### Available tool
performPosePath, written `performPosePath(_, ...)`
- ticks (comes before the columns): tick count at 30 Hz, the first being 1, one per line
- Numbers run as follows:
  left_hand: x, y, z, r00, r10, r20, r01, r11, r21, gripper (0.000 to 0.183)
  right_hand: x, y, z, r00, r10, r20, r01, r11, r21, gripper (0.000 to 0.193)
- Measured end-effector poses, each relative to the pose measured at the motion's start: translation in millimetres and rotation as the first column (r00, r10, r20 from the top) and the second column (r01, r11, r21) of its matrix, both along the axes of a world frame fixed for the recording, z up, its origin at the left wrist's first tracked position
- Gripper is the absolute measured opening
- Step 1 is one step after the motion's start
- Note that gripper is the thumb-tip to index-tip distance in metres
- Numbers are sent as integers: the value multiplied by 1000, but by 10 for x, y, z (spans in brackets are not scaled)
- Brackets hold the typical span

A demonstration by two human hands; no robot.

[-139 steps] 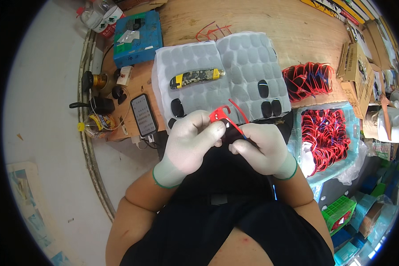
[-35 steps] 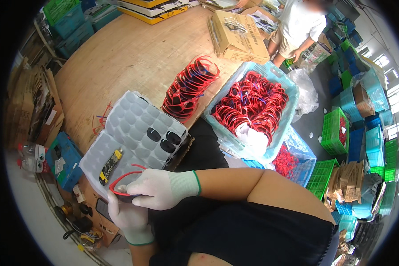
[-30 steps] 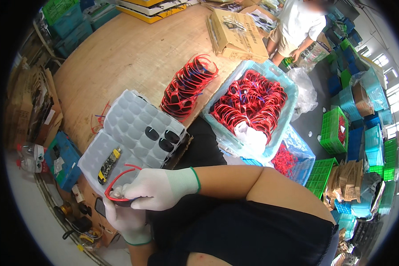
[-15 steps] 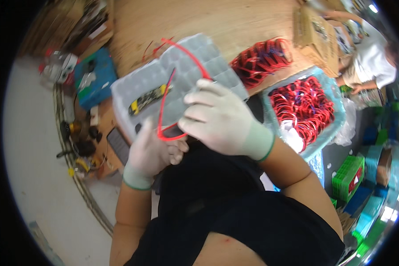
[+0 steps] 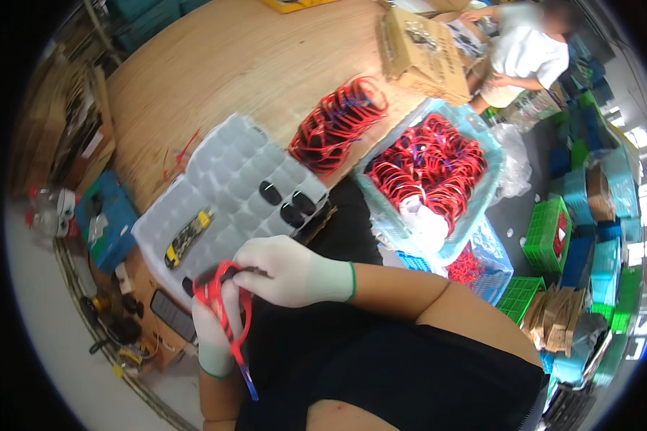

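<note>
A red glasses frame (image 5: 235, 323) is between my two white-gloved hands, its temples hanging toward my body, one ending in a blue tip. My left hand (image 5: 212, 330) is closed around the frame from below. From the right, my right hand (image 5: 284, 271) pinches the frame's upper part, where a dark edge shows under the thumb; fingers hide much of it. Just beyond my hands lies a white plastic tray (image 5: 219, 161) with moulded pockets. Loose dark lenses (image 5: 292, 215) rest at its right side, and a yellow-and-black patterned utility knife (image 5: 188, 239) lies at its left.
A bundle of red glasses frames (image 5: 338, 126) sits on the wooden table (image 5: 172, 72). Right of it, a light-blue basket (image 5: 474, 208) holds many more. A cardboard box (image 5: 428, 57) stands farther back near another person (image 5: 528, 50). A blue box (image 5: 108, 223) and phone (image 5: 171, 314) are left.
The view has shifted, bringing more of the right side in. My hands have come together on the glasses frame, and its temples now point down toward me instead of up and away.
</note>
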State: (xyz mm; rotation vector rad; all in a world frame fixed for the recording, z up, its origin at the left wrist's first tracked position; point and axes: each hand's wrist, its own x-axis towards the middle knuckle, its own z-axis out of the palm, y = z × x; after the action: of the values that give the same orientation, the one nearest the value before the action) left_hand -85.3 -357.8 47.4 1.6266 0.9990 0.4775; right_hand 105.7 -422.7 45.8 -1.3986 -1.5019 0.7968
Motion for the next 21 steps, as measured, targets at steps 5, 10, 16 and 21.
performPosePath(5, 98, -7, 1, 997, -29, -73, 46, 967, 249, 28, -15, -25, -21, 999, -43, 0, 43, 999, 27, 20)
performPosePath(10, 112, -25, 73, 1000, -17, 21, 11, 973, 229, 26, -4, -38, 12, 999, -33, 6, 33, 999, -11, 17)
performPosePath(16, 67, -61, -41, 995, 37, 90, -57, 972, 226, 35, 23, 26, 135, 996, 32, 82, -33, 999, 12, 21)
performPosePath(21, 18, -47, -191, 984, 87, 157, -105, 988, 114, 42, 47, 45, 159, 979, 103, 176, -103, 995, -7, 21)
